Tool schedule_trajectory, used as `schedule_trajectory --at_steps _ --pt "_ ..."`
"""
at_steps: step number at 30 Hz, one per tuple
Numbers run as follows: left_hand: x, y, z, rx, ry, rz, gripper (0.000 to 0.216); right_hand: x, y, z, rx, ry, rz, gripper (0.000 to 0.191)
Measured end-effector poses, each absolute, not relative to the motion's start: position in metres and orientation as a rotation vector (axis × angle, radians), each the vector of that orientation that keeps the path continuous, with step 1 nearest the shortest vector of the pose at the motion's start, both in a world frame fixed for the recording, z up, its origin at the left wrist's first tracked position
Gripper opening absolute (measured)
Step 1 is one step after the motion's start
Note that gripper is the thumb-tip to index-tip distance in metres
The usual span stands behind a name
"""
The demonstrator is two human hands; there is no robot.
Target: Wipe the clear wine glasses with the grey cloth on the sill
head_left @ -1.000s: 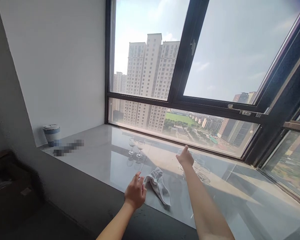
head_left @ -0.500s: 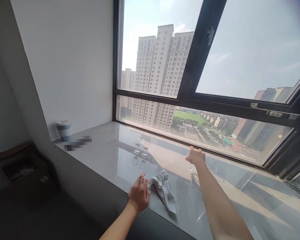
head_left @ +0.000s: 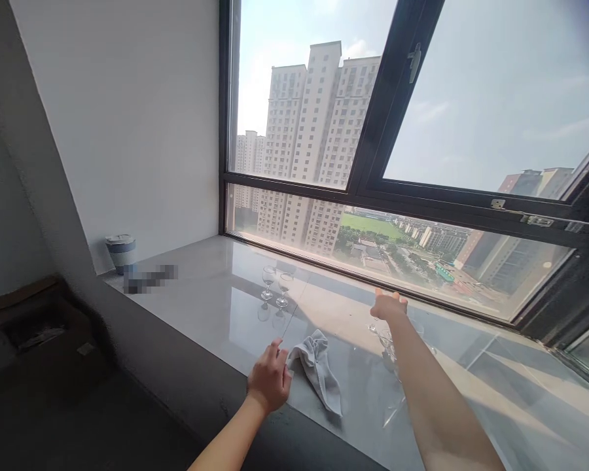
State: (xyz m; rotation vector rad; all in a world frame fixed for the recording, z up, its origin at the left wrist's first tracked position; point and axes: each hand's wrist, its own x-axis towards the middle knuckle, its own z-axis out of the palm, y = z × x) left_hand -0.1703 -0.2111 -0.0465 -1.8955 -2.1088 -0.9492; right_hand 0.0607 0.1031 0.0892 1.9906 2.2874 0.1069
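Arms (head_left: 434,386) forward, left hand (head_left: 269,378) unclenched beside cloth (head_left: 318,369), right hand (head_left: 390,306) farther out, grip impossible to tell.

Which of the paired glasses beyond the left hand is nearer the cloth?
The right glass in the view; the left glass stands farther from the cloth, nearer the container.

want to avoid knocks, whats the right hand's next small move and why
Perhaps steady the right hand around the clear stemmed glass below it: the hand hides most of that glass, so its grip can't be judged, and the left hand is beside the crumpled whitish cloth.
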Motion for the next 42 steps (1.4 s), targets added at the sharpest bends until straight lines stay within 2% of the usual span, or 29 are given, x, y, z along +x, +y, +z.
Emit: schedule_trajectory --at_steps 9,16,18,20,25,29,35,42 --pt "-0.170 -0.211 -0.045 -1.893 -2.125 -0.968 0.028 0.063 0.102 0.102 1.989 2.331 0.078 0.066" --pt "-0.169 -0.212 -0.044 -1.898 -2.121 -0.918 0.025 0.030 0.065 0.115 1.946 2.696 0.265 0.051" --pt "-0.170 -0.211 -0.044 -1.890 -2.116 -0.903 0.024 0.011 0.036 0.106 1.860 2.811 0.217 0.049" --pt "-0.171 -0.211 -0.044 -1.888 -2.106 -0.899 0.023 -0.008 0.000 0.089 1.748 2.948 -0.010 0.050" --pt "-0.173 -0.207 -0.046 -1.893 -2.078 -0.928 0.023 -0.039 -0.091 0.027 1.618 2.929 -0.239 0.052" --pt "-0.174 -0.205 -0.048 -1.883 -2.064 -0.932 0.020 -0.035 -0.126 -0.004 1.781 3.004 -0.198 0.052" --pt "-0.176 -0.203 -0.049 -1.893 -2.028 -0.981 0.021 -0.006 -0.147 -0.022 2.047 2.992 -0.249 0.057" --pt "-0.178 -0.202 -0.043 -1.916 -2.032 -1.083 0.019 -0.001 -0.171 -0.033 2.313 2.923 -0.261 0.044"
